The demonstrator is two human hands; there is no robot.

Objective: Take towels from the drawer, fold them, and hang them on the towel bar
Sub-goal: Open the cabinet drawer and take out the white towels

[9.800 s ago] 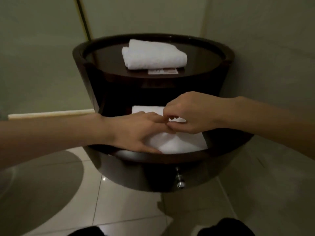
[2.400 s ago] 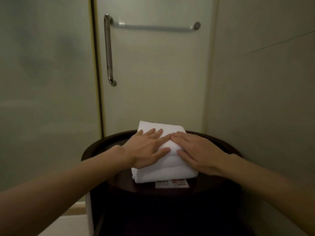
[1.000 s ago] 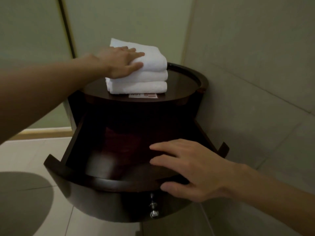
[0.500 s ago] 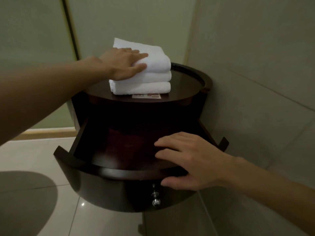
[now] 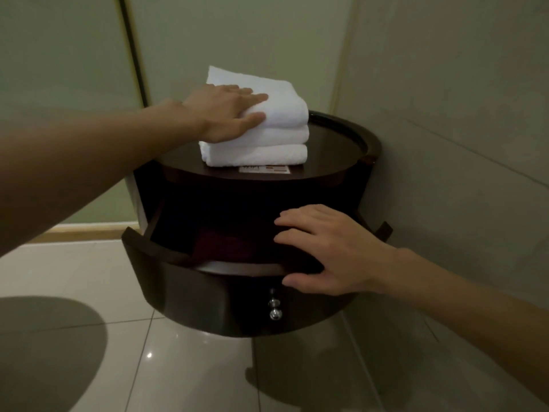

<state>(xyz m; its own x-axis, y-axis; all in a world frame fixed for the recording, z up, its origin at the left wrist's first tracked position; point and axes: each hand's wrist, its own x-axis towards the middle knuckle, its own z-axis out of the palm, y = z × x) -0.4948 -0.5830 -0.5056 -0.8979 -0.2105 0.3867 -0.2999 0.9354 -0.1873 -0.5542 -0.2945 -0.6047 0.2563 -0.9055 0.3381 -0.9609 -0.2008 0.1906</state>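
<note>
Towels (image 5: 261, 135): three folded, stacked on the round bench (image 5: 332, 150), long axis running left to right before me. My left hand (image 5: 225, 114) lies flat and open on the top one, gripping nothing. My right hand (image 5: 329, 248) is spread on the drawer (image 5: 208, 292) rim below, well apart. Left hand is nearer; towel bar not in view.

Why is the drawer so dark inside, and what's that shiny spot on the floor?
Head view: dim light leaves the open dark wooden drawer nearly black inside, hiding detail; the glossy pale floor tile mirrors a small bright glare spot; the stacked white folded towels show clearest.
</note>
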